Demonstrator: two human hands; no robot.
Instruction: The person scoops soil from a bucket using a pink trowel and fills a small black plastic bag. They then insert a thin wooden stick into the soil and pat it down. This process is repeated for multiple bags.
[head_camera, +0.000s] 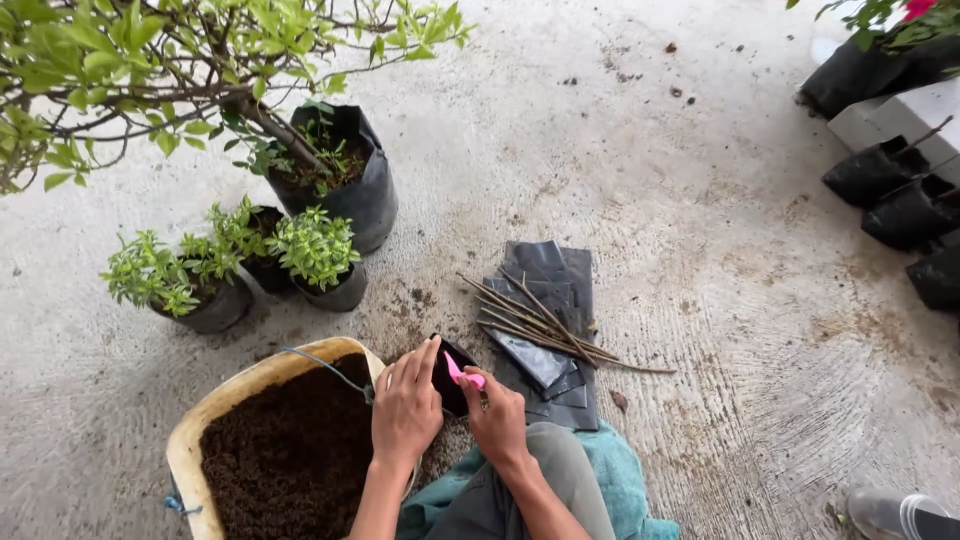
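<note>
My left hand (405, 405) holds the rim of a small black plastic grow bag (447, 385) that stands on the concrete next to a cream bucket (215, 405) full of dark soil. My right hand (495, 420) grips a small pink scoop (460, 375), its tip at the bag's mouth. Just right of the bag lies a stack of flat black grow bags (550, 345) with a bundle of thin bare stem cuttings (545, 325) across it.
Small leafy plants in black bags (315, 265) and a larger shrub in a black bag (345, 185) stand at the left. More black bags (895, 195) and a white block sit at the right edge. A teal cloth (620, 480) lies under my knee. A sandal shows at the bottom right.
</note>
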